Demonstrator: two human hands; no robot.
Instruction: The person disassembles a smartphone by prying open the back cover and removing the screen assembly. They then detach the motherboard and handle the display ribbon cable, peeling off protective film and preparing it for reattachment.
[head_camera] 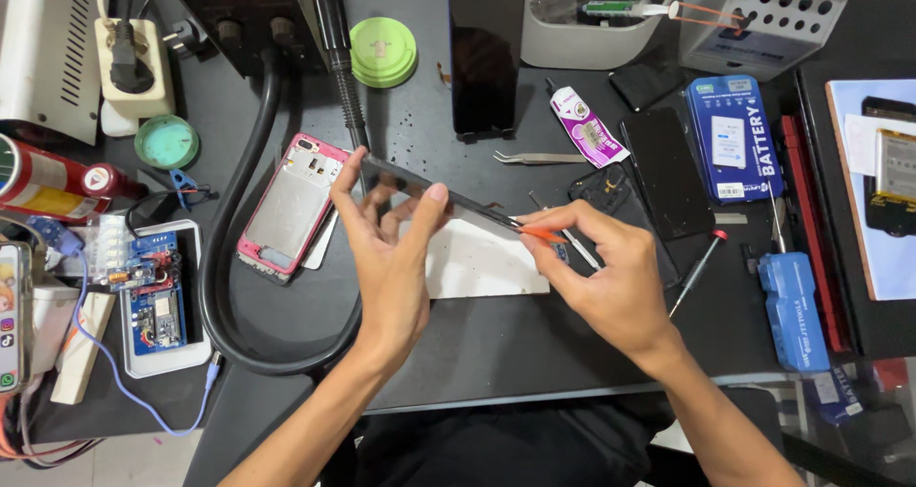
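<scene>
My left hand (389, 248) holds a thin black phone screen panel (448, 195) edge-on above the dark mat, fingers spread along its left end. My right hand (599, 275) pinches a small orange tool (542, 232) against the panel's right end. Under both hands lies a white pad (477, 263). A pink phone frame (291, 206), opened and without its screen, rests just left of my left hand.
A thick black hose (221, 258) loops from the hot-air station (239, 10) at the back. Tweezers (539, 158), a glue tube (587, 124), a blue battery box (733, 136), a red-handled screwdriver (697, 269), a blue tool (792, 306) and a circuit board (157, 296) lie around.
</scene>
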